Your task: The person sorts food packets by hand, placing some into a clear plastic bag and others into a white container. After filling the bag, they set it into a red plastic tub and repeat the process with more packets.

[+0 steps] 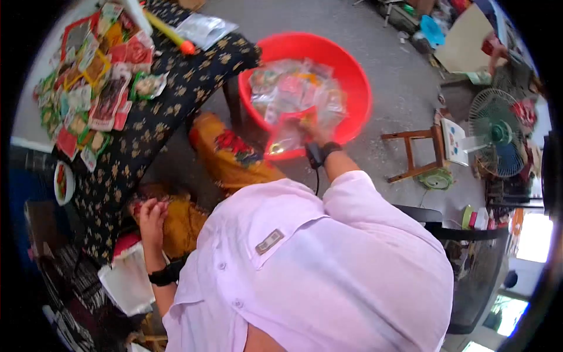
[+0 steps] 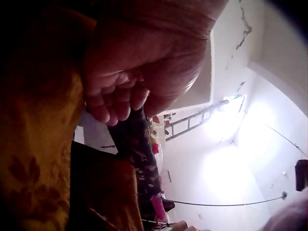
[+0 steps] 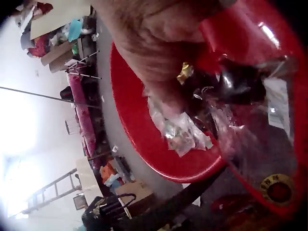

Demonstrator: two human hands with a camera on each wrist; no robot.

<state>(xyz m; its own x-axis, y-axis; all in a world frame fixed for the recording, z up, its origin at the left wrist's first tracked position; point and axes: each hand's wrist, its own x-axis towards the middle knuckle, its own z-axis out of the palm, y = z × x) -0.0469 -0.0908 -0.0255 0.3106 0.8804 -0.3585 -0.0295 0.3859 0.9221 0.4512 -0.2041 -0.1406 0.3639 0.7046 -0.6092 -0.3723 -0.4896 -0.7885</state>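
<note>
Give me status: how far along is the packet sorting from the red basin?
Done: many packets lie spread on the patterned table. In hand: right hand grips a clear packet at the red basin; left hand is curled at the lap. Left: a heap of packets in the basin.

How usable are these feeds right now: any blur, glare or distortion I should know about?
Head view: heavy fisheye with black corners; right hand and packets over the tub motion-blurred. Left wrist view: left hand dark and close, wall behind blown out. Right wrist view: hand soft, glare at left.
</note>
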